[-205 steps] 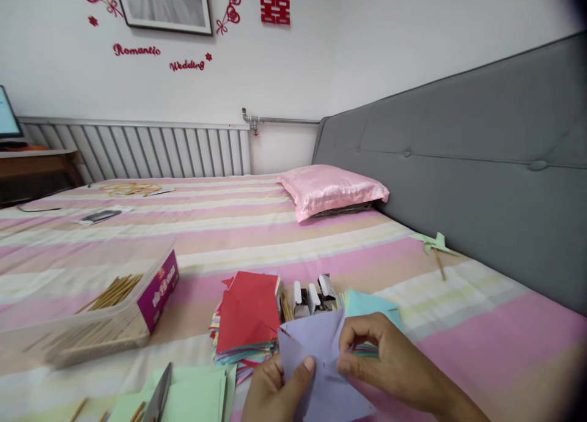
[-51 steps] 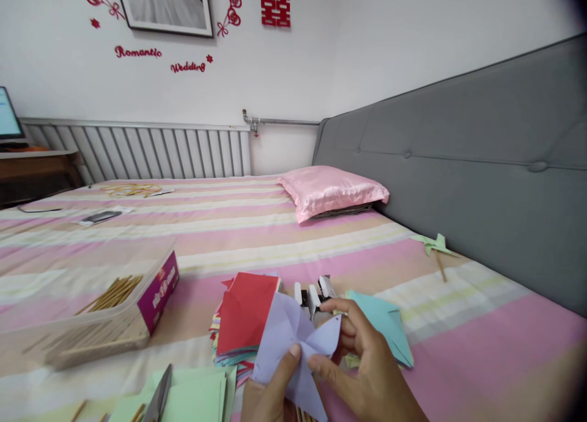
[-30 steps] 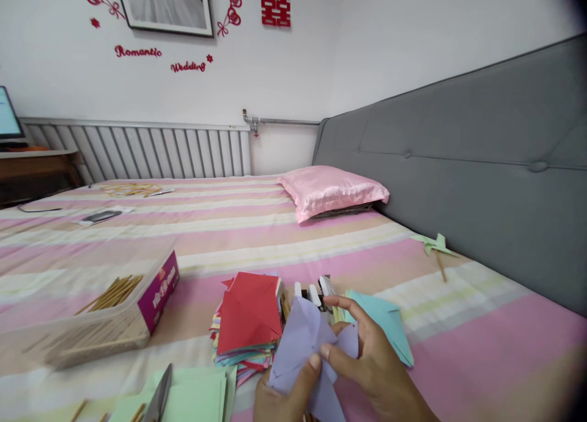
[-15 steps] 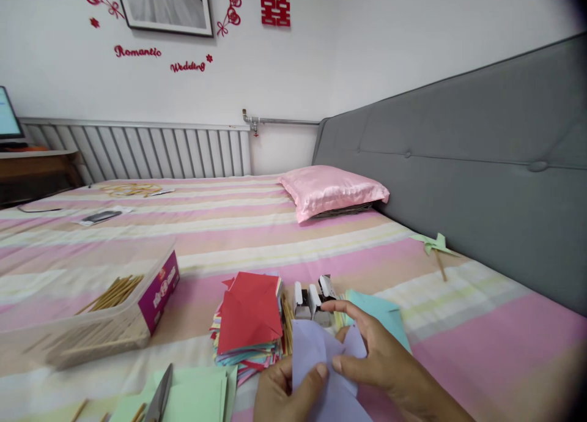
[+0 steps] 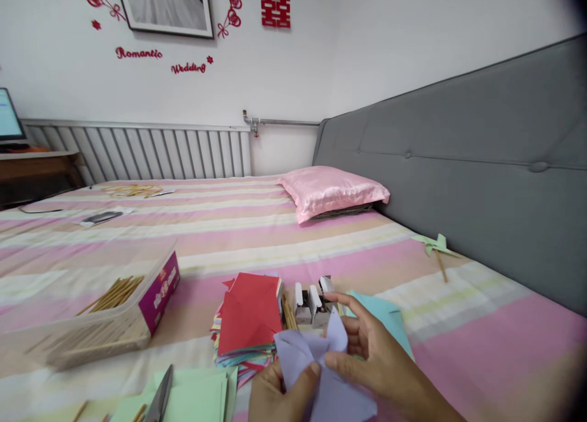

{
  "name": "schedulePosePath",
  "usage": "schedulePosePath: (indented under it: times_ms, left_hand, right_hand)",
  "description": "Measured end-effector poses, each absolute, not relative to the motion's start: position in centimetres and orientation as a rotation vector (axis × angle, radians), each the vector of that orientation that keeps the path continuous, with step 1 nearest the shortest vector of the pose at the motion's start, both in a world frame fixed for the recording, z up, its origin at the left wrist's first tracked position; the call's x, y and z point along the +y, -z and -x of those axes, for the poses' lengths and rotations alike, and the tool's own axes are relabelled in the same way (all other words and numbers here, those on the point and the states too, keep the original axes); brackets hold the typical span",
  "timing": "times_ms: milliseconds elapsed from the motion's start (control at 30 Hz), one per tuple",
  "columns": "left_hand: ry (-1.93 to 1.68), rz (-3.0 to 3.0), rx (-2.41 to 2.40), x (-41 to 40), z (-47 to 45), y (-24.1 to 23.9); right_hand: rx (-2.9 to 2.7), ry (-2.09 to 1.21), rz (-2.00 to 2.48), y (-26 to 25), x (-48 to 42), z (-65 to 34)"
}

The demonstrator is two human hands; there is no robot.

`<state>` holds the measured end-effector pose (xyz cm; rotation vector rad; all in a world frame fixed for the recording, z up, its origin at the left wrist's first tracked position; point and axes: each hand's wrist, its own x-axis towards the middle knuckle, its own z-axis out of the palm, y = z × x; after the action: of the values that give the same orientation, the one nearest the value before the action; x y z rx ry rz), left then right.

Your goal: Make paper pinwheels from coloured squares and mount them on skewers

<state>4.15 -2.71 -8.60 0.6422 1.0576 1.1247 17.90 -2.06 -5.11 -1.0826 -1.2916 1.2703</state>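
Observation:
A piece of purple paper (image 5: 337, 388) with cut, partly curled flaps is between my two hands at the lower middle. My left hand (image 5: 287, 394) is closed on its left side, the thumb pressed near the paper's centre. My right hand (image 5: 371, 355) grips the right side, thumb on the front beside a raised flap, index finger stretched out above. Just beyond the hands stand small white boxes (image 5: 314, 303), with light blue paper (image 5: 383, 315) to their right. Left of the hands lies a stack of coloured paper with a red sheet (image 5: 250, 315) on top.
Scissors (image 5: 161, 394) rest on green paper sheets (image 5: 197, 391). A clear plastic box (image 5: 158, 287) at left holds many thin sticks (image 5: 114, 292). A green paper pinwheel (image 5: 435, 244) lies near the grey headboard (image 5: 481, 183), and a pink pillow (image 5: 332, 189) is farther back on the striped bed.
The purple paper has turned and shifted slightly left, and its right flap now stands more upright. Both hands moved a little left with it, still gripping.

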Motion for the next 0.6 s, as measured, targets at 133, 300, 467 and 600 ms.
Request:
schedulePosePath:
  times_ms: [133, 300, 467, 600]
  left_hand:
    - [-1.198, -0.474, 1.092, -2.4, -3.4, 8.0]
    - [-1.200, -0.400, 1.074, -2.2, -2.6, 7.7]
    - [-1.252, -0.366, 1.004, -2.4, -2.8, 7.3]
    - [-1.301, -0.255, 1.001, -2.4, -3.0, 6.6]
  right_hand:
    - [-1.325, -0.866, 1.147, 4.5, -2.1, -18.1]
    - [-1.584, -0.785, 1.159, 3.1, -3.5, -18.1]
    - [-1.940, -0.995, 1.203, 3.3, -4.1, -17.1]
    - [-1.909, -1.078, 1.211, 4.4, -3.9, -17.0]
